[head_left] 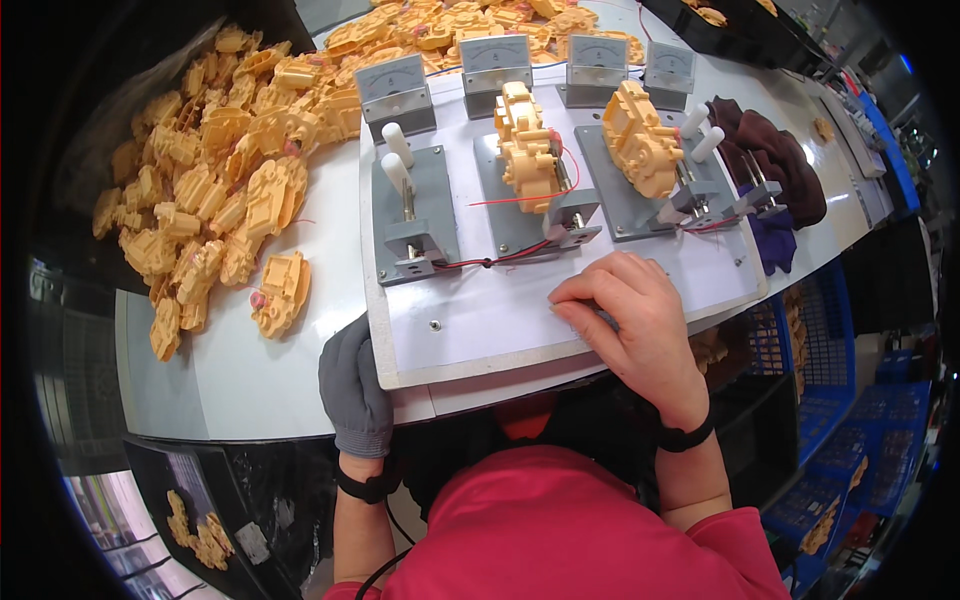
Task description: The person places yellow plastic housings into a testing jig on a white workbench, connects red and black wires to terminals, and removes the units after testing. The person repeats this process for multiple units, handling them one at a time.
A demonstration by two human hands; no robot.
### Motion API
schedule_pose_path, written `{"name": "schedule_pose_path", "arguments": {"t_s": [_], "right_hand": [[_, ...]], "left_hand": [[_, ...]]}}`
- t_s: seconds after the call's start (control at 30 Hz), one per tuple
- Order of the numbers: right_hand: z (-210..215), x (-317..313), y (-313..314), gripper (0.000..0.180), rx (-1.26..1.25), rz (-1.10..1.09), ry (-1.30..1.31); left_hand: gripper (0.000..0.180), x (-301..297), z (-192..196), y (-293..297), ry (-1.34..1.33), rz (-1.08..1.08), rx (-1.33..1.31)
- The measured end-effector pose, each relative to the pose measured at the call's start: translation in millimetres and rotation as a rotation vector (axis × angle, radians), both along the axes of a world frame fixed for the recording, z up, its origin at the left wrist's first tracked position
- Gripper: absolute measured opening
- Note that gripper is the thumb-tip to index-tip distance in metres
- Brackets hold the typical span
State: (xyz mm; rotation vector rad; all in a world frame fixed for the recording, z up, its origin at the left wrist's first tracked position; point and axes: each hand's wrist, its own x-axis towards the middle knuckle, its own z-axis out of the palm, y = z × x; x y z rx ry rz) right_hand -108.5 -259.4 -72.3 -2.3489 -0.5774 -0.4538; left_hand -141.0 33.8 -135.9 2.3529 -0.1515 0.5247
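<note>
Resting on the white board (pixel 500 330), the bare right hand (pixel 630 320) has its fingers curled together, tips pressed down beside the middle jig (pixel 530 215) — pinching nothing that I can see. The gloved left hand (pixel 352 385) grips the board's near-left corner, fingers hidden under the edge (so I cannot tell their spread). A likely slip: the red wire (pixel 500 255) running just beside the fingertips could snag and tug the yellow casing (pixel 525 150) off its seat. That casing stands clamped on the middle jig, blocky and gear-housed; another (pixel 642 140) sits on the right jig.
</note>
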Motion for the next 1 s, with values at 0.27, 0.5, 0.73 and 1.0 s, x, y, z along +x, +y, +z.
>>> {"name": "schedule_pose_path", "arguments": {"t_s": [0.27, 0.5, 0.73, 1.0], "right_hand": [[-2.3, 1.3, 0.2, 0.009, 0.013, 0.002, -0.039], [-4.7, 1.0, 0.1, 0.009, 0.009, -0.006, -0.053], [-6.8, -0.3, 1.2, 0.010, 0.019, -0.016, -0.082], [-8.7, 1.0, 0.3, 0.009, 0.039, -0.013, -0.104]], "left_hand": [[0.033, -1.3, 0.1, -0.5, 0.024, 0.014, -0.021], [0.034, -1.4, -2.2, 0.6, 0.009, -0.004, -0.011], [0.034, -2.0, -2.3, 0.6, 0.027, 0.005, -0.029], [0.036, -0.9, -2.3, 0.6, 0.034, 0.000, -0.059]]}}
